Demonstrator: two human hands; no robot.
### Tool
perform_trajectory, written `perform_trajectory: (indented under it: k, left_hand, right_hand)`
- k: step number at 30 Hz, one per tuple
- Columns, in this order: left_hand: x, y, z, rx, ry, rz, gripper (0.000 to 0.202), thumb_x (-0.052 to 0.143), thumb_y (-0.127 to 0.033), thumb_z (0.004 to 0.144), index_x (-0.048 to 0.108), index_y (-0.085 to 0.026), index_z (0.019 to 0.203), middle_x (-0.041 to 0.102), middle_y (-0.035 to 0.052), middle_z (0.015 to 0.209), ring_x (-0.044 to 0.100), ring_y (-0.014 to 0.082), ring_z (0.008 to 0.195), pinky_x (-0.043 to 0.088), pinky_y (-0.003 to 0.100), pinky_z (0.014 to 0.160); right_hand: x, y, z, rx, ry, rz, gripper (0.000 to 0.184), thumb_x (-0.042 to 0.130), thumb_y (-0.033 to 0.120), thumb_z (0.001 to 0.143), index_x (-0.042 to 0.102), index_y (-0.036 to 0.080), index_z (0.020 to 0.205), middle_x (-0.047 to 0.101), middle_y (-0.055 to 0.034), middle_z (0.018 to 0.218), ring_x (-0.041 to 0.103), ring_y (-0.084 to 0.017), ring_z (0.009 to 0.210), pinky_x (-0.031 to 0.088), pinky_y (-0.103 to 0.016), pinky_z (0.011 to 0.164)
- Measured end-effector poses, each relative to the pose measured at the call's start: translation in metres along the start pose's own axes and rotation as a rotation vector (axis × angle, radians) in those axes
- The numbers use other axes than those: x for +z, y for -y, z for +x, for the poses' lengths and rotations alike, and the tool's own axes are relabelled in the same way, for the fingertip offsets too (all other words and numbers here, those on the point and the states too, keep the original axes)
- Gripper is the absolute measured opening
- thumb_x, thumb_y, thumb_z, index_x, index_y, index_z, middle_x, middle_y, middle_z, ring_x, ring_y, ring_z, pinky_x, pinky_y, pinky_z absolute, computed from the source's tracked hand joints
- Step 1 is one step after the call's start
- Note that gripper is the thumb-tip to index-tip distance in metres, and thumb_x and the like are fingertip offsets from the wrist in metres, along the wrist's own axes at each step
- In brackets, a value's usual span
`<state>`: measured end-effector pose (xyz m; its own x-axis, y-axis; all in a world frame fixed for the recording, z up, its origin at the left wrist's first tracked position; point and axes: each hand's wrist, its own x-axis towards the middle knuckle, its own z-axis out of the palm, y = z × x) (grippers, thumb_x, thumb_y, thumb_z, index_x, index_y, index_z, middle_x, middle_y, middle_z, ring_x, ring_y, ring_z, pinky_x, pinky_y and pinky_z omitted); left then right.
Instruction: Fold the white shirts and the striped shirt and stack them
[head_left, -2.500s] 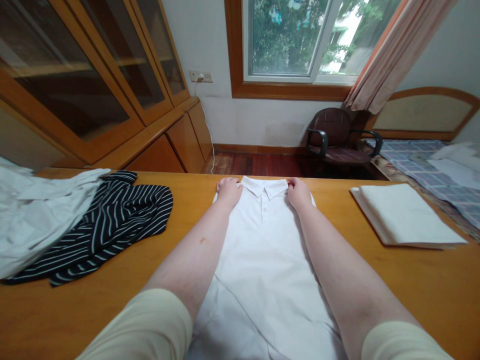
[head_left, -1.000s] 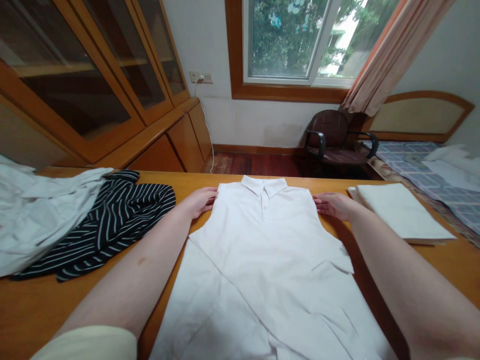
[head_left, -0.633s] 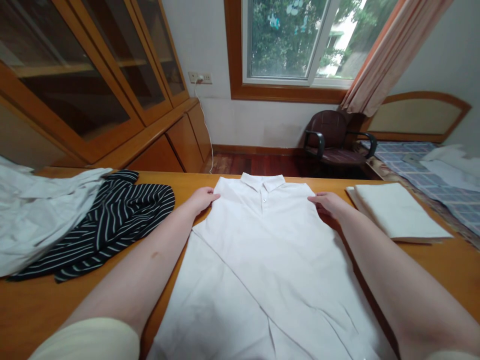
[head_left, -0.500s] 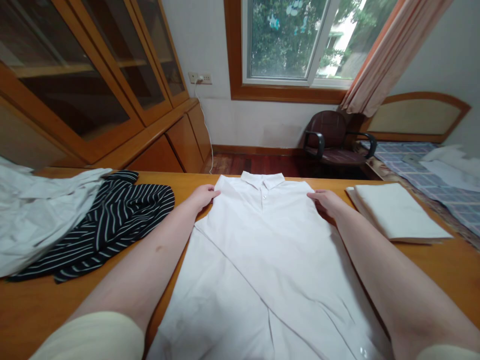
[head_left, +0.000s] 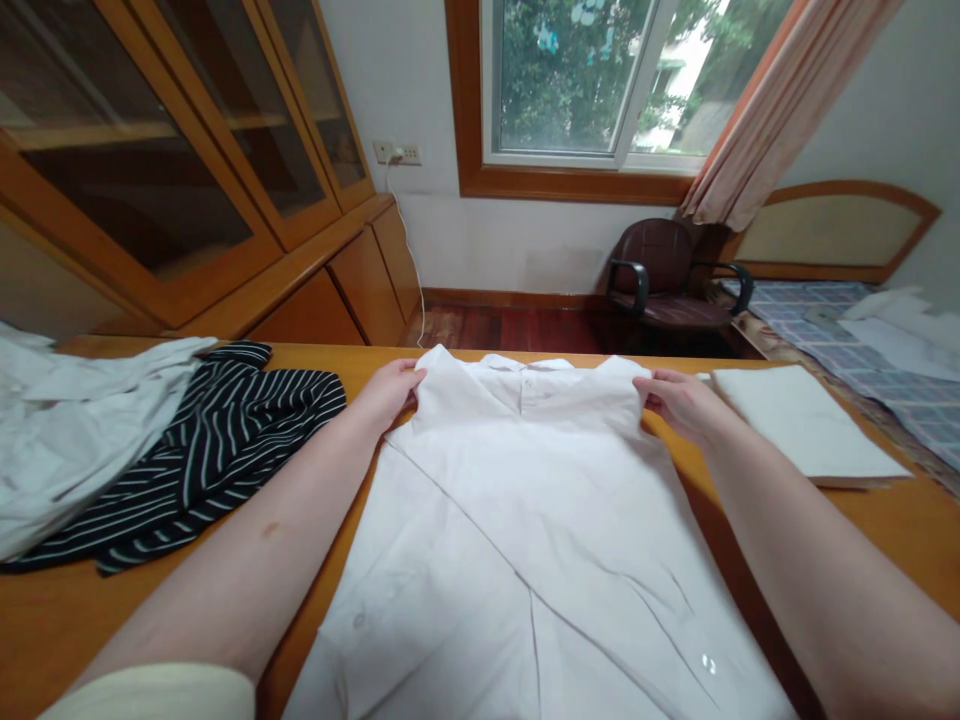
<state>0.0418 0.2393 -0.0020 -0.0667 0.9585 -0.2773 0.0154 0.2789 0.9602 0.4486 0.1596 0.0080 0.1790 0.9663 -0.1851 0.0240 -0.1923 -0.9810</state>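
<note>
A white polo shirt [head_left: 525,500] lies front-up along the middle of the wooden table [head_left: 885,530], its sides folded in and its collar at the far end. My left hand [head_left: 390,388] pinches the shirt's far left shoulder corner. My right hand [head_left: 679,400] pinches the far right shoulder corner. Both corners are raised a little off the table, so the collar end curls up toward me.
A black-and-white striped garment [head_left: 217,440] and a crumpled white garment [head_left: 67,430] lie at the left. A folded white cloth [head_left: 802,425] sits at the right. Beyond the table are glass-door cabinets [head_left: 187,160], a brown armchair [head_left: 667,275] and a bed [head_left: 870,320].
My hands went from the collar out to the shirt's shoulders, then closed on the two far corners. The collar end now lifts off the table.
</note>
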Motion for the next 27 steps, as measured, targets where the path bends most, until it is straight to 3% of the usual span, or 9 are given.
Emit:
perform_trajectory:
  k: [4, 7, 10, 12, 15, 19, 23, 27]
  left_hand:
    - [-0.009, 0.011, -0.039, 0.055, -0.005, 0.074, 0.044, 0.064, -0.024, 0.073, 0.054, -0.015, 0.114, 0.066, 0.0028, 0.078, 0.062, 0.0136, 0.064, 0.048, 0.024, 0.061]
    - [-0.015, 0.03, -0.066, 0.078, 0.051, 0.239, 0.051, 0.061, -0.034, 0.075, 0.049, -0.014, 0.121, 0.068, 0.0061, 0.088, 0.065, 0.0193, 0.077, 0.049, 0.029, 0.069]
    - [-0.016, 0.045, -0.084, 0.168, 0.06, 0.56, 0.057, 0.063, -0.038, 0.073, 0.05, -0.016, 0.123, 0.065, 0.0109, 0.112, 0.062, 0.0261, 0.1, 0.047, 0.036, 0.087]
    - [-0.015, 0.048, -0.088, 0.217, 0.034, 0.757, 0.058, 0.063, -0.037, 0.073, 0.049, -0.016, 0.125, 0.061, 0.0121, 0.12, 0.058, 0.0282, 0.109, 0.043, 0.038, 0.093]
    - [-0.011, 0.044, -0.079, 0.227, 0.053, 0.867, 0.057, 0.06, -0.035, 0.075, 0.048, -0.015, 0.127, 0.061, 0.0128, 0.121, 0.057, 0.028, 0.11, 0.042, 0.037, 0.094]
    - [-0.008, 0.034, -0.044, 0.211, 0.077, 0.79, 0.052, 0.061, -0.035, 0.074, 0.053, -0.014, 0.122, 0.063, 0.0123, 0.118, 0.059, 0.0269, 0.106, 0.044, 0.035, 0.091]
    - [-0.002, 0.035, -0.01, 0.237, -0.005, 0.649, 0.043, 0.06, -0.035, 0.075, 0.058, -0.015, 0.112, 0.065, 0.0121, 0.112, 0.06, 0.0273, 0.102, 0.044, 0.037, 0.089]
    - [0.006, 0.043, 0.004, 0.258, -0.118, 0.427, 0.033, 0.061, -0.035, 0.073, 0.063, -0.017, 0.1, 0.069, 0.0083, 0.101, 0.061, 0.0254, 0.097, 0.045, 0.035, 0.086]
  right_hand:
    - [-0.006, 0.001, -0.035, 0.042, -0.049, -0.297, 0.023, 0.067, 0.036, 0.07, 0.053, 0.02, 0.062, 0.054, 0.0011, 0.058, 0.044, -0.01, 0.053, 0.033, -0.023, 0.048]
    - [-0.001, -0.003, -0.059, 0.134, 0.068, -0.446, 0.027, 0.065, 0.039, 0.071, 0.05, 0.02, 0.06, 0.045, 0.0036, 0.049, 0.037, -0.008, 0.045, 0.025, -0.023, 0.043]
    - [0.006, -0.014, -0.072, 0.269, 0.183, -0.478, 0.022, 0.066, 0.038, 0.071, 0.055, 0.019, 0.07, 0.054, 0.0002, 0.056, 0.047, -0.01, 0.049, 0.033, -0.023, 0.045]
    - [0.01, -0.024, -0.073, 0.31, 0.167, -0.439, 0.023, 0.067, 0.037, 0.069, 0.058, 0.018, 0.077, 0.062, -0.0036, 0.067, 0.055, -0.014, 0.058, 0.041, -0.024, 0.051]
    - [0.011, -0.037, -0.063, 0.238, 0.106, -0.467, 0.026, 0.067, 0.04, 0.069, 0.057, 0.017, 0.077, 0.064, -0.0054, 0.072, 0.057, -0.015, 0.064, 0.045, -0.026, 0.058]
    - [0.012, -0.043, -0.037, 0.087, 0.034, -0.543, 0.027, 0.064, 0.044, 0.072, 0.056, 0.018, 0.074, 0.062, -0.0036, 0.07, 0.056, -0.015, 0.064, 0.044, -0.026, 0.059]
    - [0.02, -0.043, -0.013, 0.007, -0.004, -0.273, 0.026, 0.062, 0.046, 0.074, 0.057, 0.02, 0.078, 0.063, -0.0043, 0.079, 0.06, -0.016, 0.073, 0.05, -0.026, 0.068]
    - [0.024, -0.048, -0.003, -0.032, -0.042, -0.049, 0.023, 0.067, 0.042, 0.072, 0.06, 0.022, 0.08, 0.066, -0.0042, 0.086, 0.063, -0.017, 0.08, 0.052, -0.026, 0.077]
